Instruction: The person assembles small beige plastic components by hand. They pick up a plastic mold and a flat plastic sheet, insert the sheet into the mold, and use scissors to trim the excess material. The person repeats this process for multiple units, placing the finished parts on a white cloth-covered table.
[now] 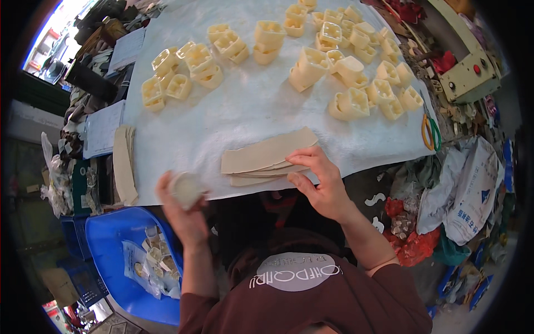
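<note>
My left hand [182, 214], smeared by motion, is closed around a cream, round-faced heel block [186, 189] at the table's near edge. It resembles the cream plastic heel blocks [270, 36] on the table, though blur hides its detail. My right hand [322, 181] rests at the right end of a pile of beige strips [270, 151], fingers stretched over the strips and thumb apart. The strips lie fanned, several layers deep, with their right end partly hidden by the fingers. Another stack of beige strips [125, 164] lies at the table's left edge.
White cloth covers the table [239, 111]. Scissors [430, 132] with orange and green handles lie at the right edge. A blue bin [119, 278] holding bags and pieces stands at lower left. Plastic bags [464, 189] crowd the right side, below a cream machine [473, 75].
</note>
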`<state>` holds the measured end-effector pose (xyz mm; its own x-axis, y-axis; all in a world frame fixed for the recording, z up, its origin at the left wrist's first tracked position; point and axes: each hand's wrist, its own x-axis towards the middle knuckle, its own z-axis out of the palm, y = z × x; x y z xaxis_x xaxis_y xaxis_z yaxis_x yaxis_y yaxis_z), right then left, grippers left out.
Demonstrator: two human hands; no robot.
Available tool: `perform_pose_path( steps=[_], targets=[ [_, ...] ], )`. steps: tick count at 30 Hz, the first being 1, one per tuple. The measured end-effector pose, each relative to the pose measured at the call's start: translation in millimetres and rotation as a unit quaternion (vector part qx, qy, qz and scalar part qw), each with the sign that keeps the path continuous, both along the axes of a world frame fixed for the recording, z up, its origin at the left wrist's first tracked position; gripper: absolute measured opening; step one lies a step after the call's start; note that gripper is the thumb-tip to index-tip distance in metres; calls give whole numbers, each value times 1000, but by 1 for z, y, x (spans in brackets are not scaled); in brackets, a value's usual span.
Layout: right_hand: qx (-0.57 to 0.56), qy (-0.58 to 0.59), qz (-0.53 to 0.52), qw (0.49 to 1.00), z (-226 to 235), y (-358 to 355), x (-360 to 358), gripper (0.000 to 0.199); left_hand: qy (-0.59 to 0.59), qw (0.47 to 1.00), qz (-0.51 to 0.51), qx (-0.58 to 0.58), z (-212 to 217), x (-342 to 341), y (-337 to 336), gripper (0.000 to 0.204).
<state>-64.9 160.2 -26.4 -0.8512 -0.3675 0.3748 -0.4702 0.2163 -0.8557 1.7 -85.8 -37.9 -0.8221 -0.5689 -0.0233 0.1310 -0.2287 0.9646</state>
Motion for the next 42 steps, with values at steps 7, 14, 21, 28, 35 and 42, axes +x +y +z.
perform_pose_path(
  steps=[7, 14, 21, 28, 35, 42],
  targets=[
    [147, 121, 92, 977, 4, -32, -28, 17, -333, 711, 238, -571, -81, 133, -162, 35],
    [214, 155, 124, 956, 5, -60, -38, 16, -550, 633, 293, -460, -92, 161, -150, 39],
    [272, 189, 91, 939, -11, -74, -40, 8, -141, 778, 244, -561, -21, 47, -76, 33],
    [166, 27, 104, 980, -13, -69, -45, 6, 114, 872, -43, -474, 18, -16, 22, 25],
    [199, 65, 126, 970, -14, -67, -46, 5, 26, 884, -80, -460, -7, -14, 36, 24],
    [264, 92, 154, 948, -2, -67, -48, 6, 8, 896, -70, -439, -16, -4, 32, 24]
  ],
)
